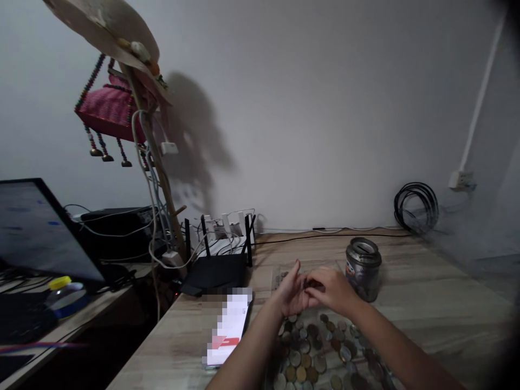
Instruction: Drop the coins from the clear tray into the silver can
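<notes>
My left hand and my right hand meet above the wooden table, fingertips touching each other. Both hover over a spread of several coins lying on the table, silver and brass coloured. The fingers pinch together around something small between them; I cannot tell what it is. A metal tin coin bank with a slot in its lid stands upright just right of my right hand. My forearms cover part of the coin pile.
A phone with a lit screen lies left of my left arm. A black router with antennas and tangled cables stands behind it. A monitor and water bottle are at left. A coiled black cable hangs at back right.
</notes>
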Demonstrator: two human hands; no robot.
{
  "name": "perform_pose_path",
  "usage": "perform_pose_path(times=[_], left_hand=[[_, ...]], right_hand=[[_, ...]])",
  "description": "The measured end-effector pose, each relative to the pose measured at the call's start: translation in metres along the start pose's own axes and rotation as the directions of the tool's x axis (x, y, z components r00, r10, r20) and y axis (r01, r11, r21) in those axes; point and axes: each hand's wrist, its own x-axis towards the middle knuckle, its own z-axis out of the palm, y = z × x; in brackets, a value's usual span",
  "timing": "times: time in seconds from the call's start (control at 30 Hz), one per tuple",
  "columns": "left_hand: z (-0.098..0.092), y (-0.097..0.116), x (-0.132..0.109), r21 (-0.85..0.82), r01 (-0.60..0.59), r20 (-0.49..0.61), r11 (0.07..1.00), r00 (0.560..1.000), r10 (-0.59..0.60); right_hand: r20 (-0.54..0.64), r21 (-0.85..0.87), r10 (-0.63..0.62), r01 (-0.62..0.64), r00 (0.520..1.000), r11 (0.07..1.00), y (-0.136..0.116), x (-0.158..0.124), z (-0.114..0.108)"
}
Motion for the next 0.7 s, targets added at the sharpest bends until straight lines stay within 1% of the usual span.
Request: perform_pose_path(times=[0.07,0.17,0.23,0.33,0.4,0.43,0.5,0.53,0.57,0.6,0.63,0.67,0.7], left_hand=[[0.001,-0.002,0.0,0.034,0.024,0.053,0.999,0.998,-0.026],[0.0,-0.005,0.002,0.065,0.023,0.083,0.998,0.996,-0.029],[0.0,-0.005,0.003,0.089,0.016,0.083,0.996,0.996,-0.023],[0.002,-0.005,0.002,0.141,0.001,0.054,0.99,0.998,-0.009],[0.003,-0.005,0.0,0.175,0.021,0.027,0.984,0.999,-0.027],[0.004,-0.004,-0.001,0.188,0.038,0.021,0.981,0.999,-0.043],[0.004,-0.003,-0.002,0.202,0.062,0.032,0.977,0.997,-0.07],[0.004,-0.002,-0.002,0.202,0.064,0.042,0.977,0.996,-0.074],[0.004,-0.001,-0.002,0.198,0.06,0.05,0.978,0.996,-0.071],[0.003,-0.001,-0.001,0.193,0.053,0.051,0.98,0.997,-0.064],[0.001,0.0,0.0,0.19,0.044,0.043,0.981,0.998,-0.054],[0.0,0.0,0.002,0.195,0.034,0.023,0.98,0.999,-0.039],[-0.002,0.0,0.003,0.211,0.02,-0.011,0.977,1.0,-0.018]], right_hand=[[0.007,-0.012,0.006,-0.006,1.0,1.0,-0.001,-0.002,-0.004],[0.011,-0.034,0.001,-0.001,1.0,0.999,-0.001,-0.003,-0.008],[-0.004,-0.061,0.027,-0.027,1.0,0.998,-0.001,-0.004,-0.007],[-0.059,-0.098,0.109,-0.115,0.992,0.989,-0.001,-0.003,-0.003],[-0.092,-0.103,0.161,-0.17,0.983,0.98,-0.001,-0.003,-0.001],[-0.099,-0.1,0.172,-0.182,0.98,0.978,0.0,-0.003,-0.001],[-0.115,-0.092,0.157,-0.168,0.981,0.982,0.002,-0.002,-0.006],[-0.152,-0.093,0.144,-0.159,0.978,0.983,0.005,-0.003,-0.011],[-0.222,-0.102,0.143,-0.169,0.965,0.98,0.009,-0.004,-0.018],[-0.321,-0.118,0.161,-0.208,0.933,0.971,0.015,-0.005,-0.027],[-0.435,-0.135,0.197,-0.28,0.879,0.951,0.022,-0.007,-0.036],[-0.544,-0.146,0.243,-0.376,0.803,0.915,0.031,-0.01,-0.045],[-0.622,-0.147,0.297,-0.481,0.724,0.864,0.041,-0.013,-0.054]])
